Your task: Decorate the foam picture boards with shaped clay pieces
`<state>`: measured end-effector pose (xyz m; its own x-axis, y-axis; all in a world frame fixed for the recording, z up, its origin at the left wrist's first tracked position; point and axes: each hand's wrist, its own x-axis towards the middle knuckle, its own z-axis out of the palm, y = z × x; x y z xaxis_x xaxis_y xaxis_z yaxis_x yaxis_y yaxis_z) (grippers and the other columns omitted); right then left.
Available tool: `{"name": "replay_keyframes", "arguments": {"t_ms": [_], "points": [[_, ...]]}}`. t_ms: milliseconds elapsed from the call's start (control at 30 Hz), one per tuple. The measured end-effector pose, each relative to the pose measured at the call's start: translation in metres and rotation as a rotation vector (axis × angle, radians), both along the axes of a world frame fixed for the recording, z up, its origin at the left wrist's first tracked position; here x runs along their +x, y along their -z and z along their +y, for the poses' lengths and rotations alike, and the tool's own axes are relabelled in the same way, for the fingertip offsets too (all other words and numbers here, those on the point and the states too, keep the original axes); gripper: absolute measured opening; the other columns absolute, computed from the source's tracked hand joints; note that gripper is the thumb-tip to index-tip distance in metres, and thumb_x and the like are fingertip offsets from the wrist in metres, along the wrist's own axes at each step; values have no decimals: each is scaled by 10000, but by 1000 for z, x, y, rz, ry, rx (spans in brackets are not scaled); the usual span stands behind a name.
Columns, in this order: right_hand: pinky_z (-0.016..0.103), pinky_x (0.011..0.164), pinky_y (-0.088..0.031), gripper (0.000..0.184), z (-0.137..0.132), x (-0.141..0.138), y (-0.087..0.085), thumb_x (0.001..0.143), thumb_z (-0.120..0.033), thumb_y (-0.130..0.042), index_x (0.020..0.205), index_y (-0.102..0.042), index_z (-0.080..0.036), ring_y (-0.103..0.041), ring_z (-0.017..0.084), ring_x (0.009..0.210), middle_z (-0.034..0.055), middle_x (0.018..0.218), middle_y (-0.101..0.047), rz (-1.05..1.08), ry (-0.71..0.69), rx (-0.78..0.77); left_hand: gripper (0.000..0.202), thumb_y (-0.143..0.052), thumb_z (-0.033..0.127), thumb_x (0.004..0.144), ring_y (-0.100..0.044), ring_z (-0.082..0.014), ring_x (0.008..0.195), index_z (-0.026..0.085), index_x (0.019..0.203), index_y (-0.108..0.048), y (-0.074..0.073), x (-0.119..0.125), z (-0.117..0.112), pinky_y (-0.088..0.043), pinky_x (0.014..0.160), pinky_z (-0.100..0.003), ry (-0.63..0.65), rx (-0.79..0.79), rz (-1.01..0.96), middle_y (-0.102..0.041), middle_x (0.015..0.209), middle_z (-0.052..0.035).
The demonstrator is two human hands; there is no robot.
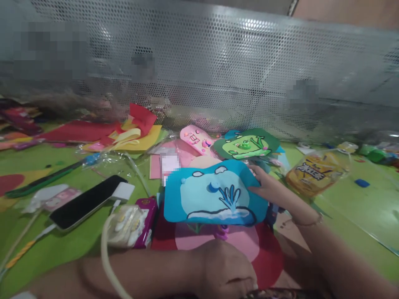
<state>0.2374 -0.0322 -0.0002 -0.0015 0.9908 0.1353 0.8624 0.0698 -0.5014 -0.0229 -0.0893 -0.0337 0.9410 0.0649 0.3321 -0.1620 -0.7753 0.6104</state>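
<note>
My right hand grips the right edge of a blue craft sheet, thumb and fingers pinched on it. The sheet is raised and tilted, with a light blue middle, drawn plants and a small round blue bead. Below it lies a red craft sheet with a pink middle, partly covered. My left hand rests across the lower edge of the red sheet, its back towards me; its fingers are hidden. A small purple piece shows between the two sheets.
Left of the sheets lie a phone with a white charger plug and a cream cable, and a purple case. Behind are pink and green craft sheets. A yellow snack bag lies right. A perforated metal panel stands behind.
</note>
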Motion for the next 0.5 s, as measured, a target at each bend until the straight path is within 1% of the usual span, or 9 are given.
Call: {"name": "replay_keyframes", "arguments": {"t_ms": [67, 133, 167, 233, 333, 367, 400, 433, 500], "points": [[354, 689, -505, 636, -3, 1, -5, 707, -284, -598, 1305, -392, -217, -645, 255, 825, 72, 938, -665, -55, -10, -12, 268, -345, 249, 896, -574, -161, 751, 164, 816, -586, -4, 0, 1, -408, 723, -211, -31, -82, 22, -625, 764, -70], [347, 673, -497, 593, -7, 1, -10, 728, -311, -582, 1287, -419, -201, -637, 248, 796, 75, 908, -657, -124, -29, -30, 263, -364, 268, 896, -564, -155, 724, 163, 789, -581, -12, 1, 1, -414, 702, -212, -81, -244, 69, -600, 747, -62], [343, 659, -494, 555, -8, 1, -13, 746, -329, -568, 1269, -442, -195, -632, 243, 773, 74, 884, -652, -160, -37, -34, 273, -374, 292, 902, -553, -148, 680, 160, 776, -577, -16, 3, 2, -416, 657, -212, -111, -378, 103, -581, 717, -52], [336, 643, -489, 473, -7, 3, -20, 791, -356, -532, 1232, -487, -192, -622, 229, 729, 71, 846, -643, -223, -29, -14, 290, -418, 340, 900, -515, -124, 577, 148, 740, -564, -23, 6, 4, -397, 566, -201, -152, -752, 187, -536, 639, -26], [331, 725, -485, 341, 6, 8, -30, 847, -284, -471, 1160, -552, -174, -619, 227, 827, 99, 940, -637, -375, 35, 129, 284, -451, 338, 885, -495, -94, 516, 132, 720, -555, -30, 8, 8, -405, 564, -196, -135, -1235, 307, -534, 622, -14], [337, 774, -474, 308, 14, 11, -33, 847, -223, -454, 1120, -577, -155, -599, 242, 915, 123, 1013, -620, -468, 48, 198, 275, -452, 327, 880, -512, -92, 532, 127, 728, -565, -30, 8, 9, -423, 600, -206, -121, -1360, 343, -552, 645, -23], [336, 811, -462, 315, 24, 13, -36, 837, -161, -442, 1116, -583, -127, -577, 250, 982, 148, 1068, -601, -570, 12, 198, 267, -454, 320, 877, -533, -95, 558, 123, 745, -578, -30, 6, 11, -438, 636, -217, -113, -1467, 370, -572, 673, -33], [339, 847, -445, 346, 35, 15, -39, 806, -87, -436, 1120, -581, -93, -558, 255, 1021, 168, 1088, -591, -602, -8, 191, 263, -460, 319, 872, -553, -100, 590, 119, 764, -592, -29, 3, 12, -447, 669, -228, -114, -1566, 390, -589, 701, -45], [356, 918, -403, 422, 57, 17, -43, 781, -48, -457, 1192, -546, -86, -515, 265, 1096, 174, 1166, -562, -641, -56, 177, 258, -490, 322, 860, -582, -113, 655, 108, 788, -614, -27, -7, 14, -446, 720, -241, -141, -1703, 385, -616, 746, -66]]}}
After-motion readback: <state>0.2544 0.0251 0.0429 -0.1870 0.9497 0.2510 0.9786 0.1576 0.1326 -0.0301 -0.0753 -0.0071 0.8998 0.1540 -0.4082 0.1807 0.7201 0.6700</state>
